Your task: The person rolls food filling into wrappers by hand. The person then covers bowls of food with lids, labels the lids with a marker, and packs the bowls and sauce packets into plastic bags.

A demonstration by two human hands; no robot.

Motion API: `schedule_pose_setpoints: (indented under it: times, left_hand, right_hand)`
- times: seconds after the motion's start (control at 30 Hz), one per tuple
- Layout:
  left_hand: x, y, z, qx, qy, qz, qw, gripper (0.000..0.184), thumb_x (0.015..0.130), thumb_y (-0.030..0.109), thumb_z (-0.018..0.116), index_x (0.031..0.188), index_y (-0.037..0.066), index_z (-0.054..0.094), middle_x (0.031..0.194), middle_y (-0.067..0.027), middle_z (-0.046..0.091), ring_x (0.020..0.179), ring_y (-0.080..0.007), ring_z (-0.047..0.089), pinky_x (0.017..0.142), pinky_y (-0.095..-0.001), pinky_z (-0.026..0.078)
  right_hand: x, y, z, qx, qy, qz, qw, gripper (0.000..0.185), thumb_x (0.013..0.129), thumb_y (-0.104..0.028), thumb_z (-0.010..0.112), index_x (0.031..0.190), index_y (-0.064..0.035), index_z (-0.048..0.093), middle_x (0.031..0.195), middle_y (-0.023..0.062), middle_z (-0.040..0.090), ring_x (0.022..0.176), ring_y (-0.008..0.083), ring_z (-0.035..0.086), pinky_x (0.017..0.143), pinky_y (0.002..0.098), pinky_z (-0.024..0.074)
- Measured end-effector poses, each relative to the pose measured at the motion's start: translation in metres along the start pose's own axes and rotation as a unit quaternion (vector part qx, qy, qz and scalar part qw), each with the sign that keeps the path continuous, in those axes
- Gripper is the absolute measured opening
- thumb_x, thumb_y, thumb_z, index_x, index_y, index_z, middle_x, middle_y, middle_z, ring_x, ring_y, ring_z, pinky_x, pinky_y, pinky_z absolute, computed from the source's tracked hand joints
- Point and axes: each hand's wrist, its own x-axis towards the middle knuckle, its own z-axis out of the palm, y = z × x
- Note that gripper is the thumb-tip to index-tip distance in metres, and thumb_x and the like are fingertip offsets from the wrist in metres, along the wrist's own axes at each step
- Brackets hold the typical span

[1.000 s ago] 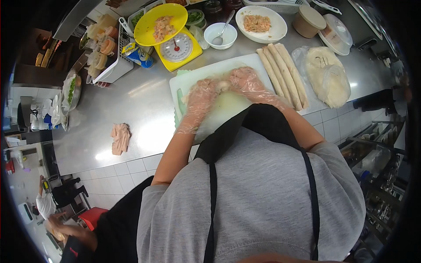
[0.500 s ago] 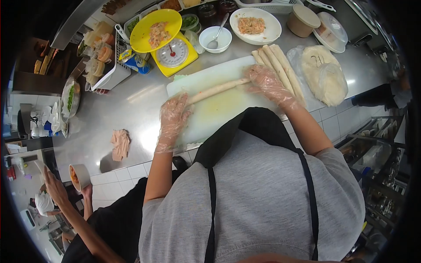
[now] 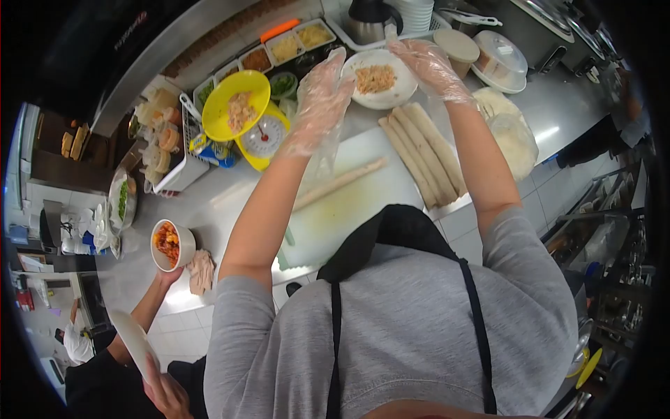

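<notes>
Both my hands wear clear plastic gloves and reach over the back of the counter. My left hand (image 3: 321, 105), fingers stretched out, is at the left side of a white bowl (image 3: 399, 94) of chopped orange-pink filling (image 3: 375, 79). On the bowl's right side is my right hand (image 3: 427, 66), its fingers extended too. Whether either touches the rim I cannot tell. Below, one long thin filled roll (image 3: 349, 178) lies on the white cutting board (image 3: 377, 192), partly hidden by my left arm. Several more rolls (image 3: 422, 153) lie side by side at the board's right.
Left of my hands, a yellow dish (image 3: 216, 115) of filling sits on a yellow scale (image 3: 264, 137). Wrappers in plastic (image 3: 513, 143) lie at right. A co-worker's hand (image 3: 169, 274) holds a food tub (image 3: 174, 246) beside a crumpled cloth (image 3: 202, 272). A steel jug (image 3: 370, 24) stands behind.
My hands have left the roll on the board and moved up and away to either side of the bowl. The co-worker's tub has moved over the counter. The view has shifted.
</notes>
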Motion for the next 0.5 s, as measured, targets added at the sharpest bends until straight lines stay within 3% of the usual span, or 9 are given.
schedule_pose_setpoints:
  times: [0.07,0.13,0.17,0.2,0.27,0.3,0.4,0.43,0.5]
  left_hand:
    - [0.04,-0.004,0.018,0.024,-0.007,0.002,1.0,0.051,0.083,0.03,0.052,0.128,0.007,0.045,0.127,-0.0205,0.047,0.119,-0.0339,0.043,0.102,-0.0392,0.031]
    - [0.071,-0.017,0.044,0.016,-0.042,-0.132,0.99,0.047,0.088,0.035,0.045,0.125,0.006,0.048,0.125,-0.017,0.05,0.12,-0.0316,0.043,0.101,-0.0381,0.031]
    - [0.088,-0.031,0.06,0.067,-0.061,-0.126,0.988,0.043,0.089,0.034,0.04,0.119,0.004,0.052,0.121,-0.0185,0.052,0.116,-0.0311,0.047,0.097,-0.0385,0.036]
    - [0.11,-0.046,0.076,0.139,-0.125,-0.124,0.975,0.04,0.089,0.03,0.04,0.117,0.004,0.053,0.121,-0.019,0.053,0.115,-0.0304,0.048,0.095,-0.0383,0.038]
    - [0.139,-0.054,0.093,0.213,-0.184,-0.114,0.953,0.037,0.089,0.027,0.039,0.115,0.004,0.054,0.12,-0.0194,0.053,0.113,-0.0298,0.05,0.093,-0.038,0.04]
    - [0.142,-0.052,0.1,0.228,-0.217,-0.146,0.938,0.041,0.083,0.029,0.048,0.117,0.006,0.054,0.12,-0.0196,0.053,0.113,-0.0304,0.05,0.094,-0.0394,0.04]
    - [0.113,-0.051,0.121,0.285,-0.332,-0.147,0.887,0.05,0.073,0.028,0.059,0.118,0.007,0.055,0.12,-0.0185,0.054,0.114,-0.0296,0.05,0.096,-0.0388,0.04]
    - [0.097,-0.06,0.129,0.287,-0.335,-0.147,0.885,0.05,0.073,0.028,0.059,0.118,0.007,0.055,0.12,-0.0185,0.054,0.114,-0.0296,0.05,0.096,-0.0388,0.04]
    - [0.076,-0.077,0.146,0.21,-0.169,-0.075,0.96,0.037,0.071,0.025,0.06,0.1,0.002,0.064,0.103,-0.0211,0.061,0.1,-0.0311,0.058,0.087,-0.0389,0.045]
  right_hand:
    - [0.017,-0.001,-0.007,0.066,-0.007,0.01,0.998,0.059,0.082,-0.054,0.052,0.093,0.0025,0.062,0.089,0.0183,0.063,0.085,0.029,0.058,0.079,0.0357,0.0428]
    - [0.039,0.013,0.004,0.039,-0.028,-0.016,0.999,0.058,0.084,-0.054,0.047,0.094,-0.0004,0.063,0.094,0.0194,0.062,0.091,0.0327,0.057,0.082,0.0384,0.0417]
    - [0.05,0.018,0.008,0.012,-0.058,-0.041,0.997,0.057,0.086,-0.055,0.041,0.095,-0.0032,0.064,0.1,0.0205,0.061,0.098,0.0364,0.055,0.086,0.041,0.0405]
    - [0.052,0.016,0.007,0.034,-0.054,-0.052,0.997,0.057,0.083,-0.055,0.049,0.093,-0.001,0.064,0.091,0.0207,0.063,0.088,0.0316,0.058,0.081,0.0358,0.0428]
    - [0.074,0.033,0.03,0.0,-0.074,-0.047,0.996,0.064,0.084,-0.059,0.04,0.094,-0.0006,0.064,0.097,0.0214,0.062,0.095,0.0338,0.057,0.085,0.039,0.0417]
    - [0.076,0.029,0.033,0.006,-0.083,-0.03,0.996,0.066,0.085,-0.06,0.036,0.093,-0.0009,0.064,0.099,0.0209,0.062,0.097,0.0345,0.057,0.087,0.0399,0.0414]
    - [0.06,0.061,0.082,-0.092,-0.103,-0.12,0.983,0.047,0.073,-0.044,0.058,0.102,-0.0071,0.063,0.104,0.0185,0.061,0.102,0.0346,0.055,0.089,0.0403,0.0415]
    - [0.066,0.101,0.13,-0.107,-0.076,-0.201,0.971,0.048,0.066,-0.037,0.066,0.105,-0.0089,0.062,0.105,0.0182,0.061,0.103,0.0341,0.054,0.09,0.0406,0.0415]
    - [0.053,0.073,0.101,-0.14,-0.152,-0.147,0.967,0.045,0.068,-0.029,0.067,0.11,-0.0131,0.06,0.108,0.0161,0.06,0.104,0.0327,0.055,0.092,0.0403,0.0415]
